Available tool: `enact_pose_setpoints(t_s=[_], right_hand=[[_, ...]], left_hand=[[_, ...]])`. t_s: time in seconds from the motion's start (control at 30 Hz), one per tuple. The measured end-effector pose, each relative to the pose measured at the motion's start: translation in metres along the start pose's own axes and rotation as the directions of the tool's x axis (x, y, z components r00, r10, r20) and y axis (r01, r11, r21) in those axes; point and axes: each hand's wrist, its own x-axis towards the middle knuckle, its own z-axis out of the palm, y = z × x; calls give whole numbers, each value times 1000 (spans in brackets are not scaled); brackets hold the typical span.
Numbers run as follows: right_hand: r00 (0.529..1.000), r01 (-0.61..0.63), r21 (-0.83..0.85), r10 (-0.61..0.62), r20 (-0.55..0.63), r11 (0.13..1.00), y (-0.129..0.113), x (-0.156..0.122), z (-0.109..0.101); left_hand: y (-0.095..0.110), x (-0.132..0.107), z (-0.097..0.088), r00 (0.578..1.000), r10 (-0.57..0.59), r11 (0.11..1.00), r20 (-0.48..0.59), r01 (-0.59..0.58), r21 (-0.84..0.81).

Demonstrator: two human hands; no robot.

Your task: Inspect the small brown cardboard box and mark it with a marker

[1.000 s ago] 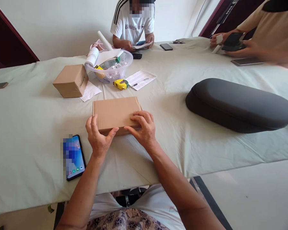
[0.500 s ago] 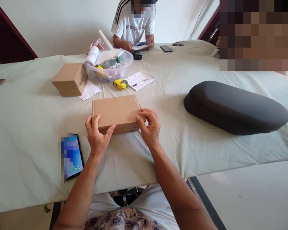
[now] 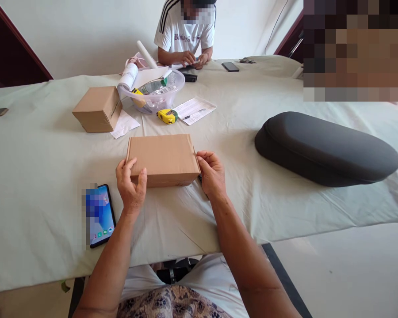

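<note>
A flat brown cardboard box (image 3: 164,157) lies closed on the pale green tablecloth (image 3: 36,176) in front of me. My left hand (image 3: 130,187) grips its near left corner, thumb on top. My right hand (image 3: 212,173) clasps the box's right end, fingers curled against the side. A smartphone (image 3: 101,215) with a lit screen lies just left of my left hand.
A taller cardboard box (image 3: 97,108), a clear bowl (image 3: 154,90) of items, a yellow tape measure (image 3: 166,116) and papers (image 3: 194,109) sit further back. A long dark grey padded case (image 3: 325,148) lies at right. A person in a white shirt (image 3: 185,35) sits opposite.
My right hand slid off the box's top to its right end. My left hand shifted to the near left corner. The box turned slightly and now lies squarer to me.
</note>
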Motion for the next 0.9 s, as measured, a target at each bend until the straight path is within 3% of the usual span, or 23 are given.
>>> enact_pose_setpoints(t_s=[0.1,0.27,0.57,0.67,0.9], right_hand=[[999,-29,-2,29,30,1000,0,-1,1],[999,32,-83,-30,26,996,-6,-2,-6],[1000,23,10,-23,16,1000,-7,5,-12],[996,88,-25,-88,-10,996,-8,7,-13],[986,162,-23,-163,-39,987,-11,6,-11]], left_hand=[[-1,2,-1,999,-25,999,-24,24,-36],[0,2,-3,1000,-22,994,-18,20,-111],[5,1,-9,1000,-27,977,-4,26,-212],[6,1,-10,1000,-20,975,-3,19,-223],[6,2,-4,973,-225,901,-45,190,-389]])
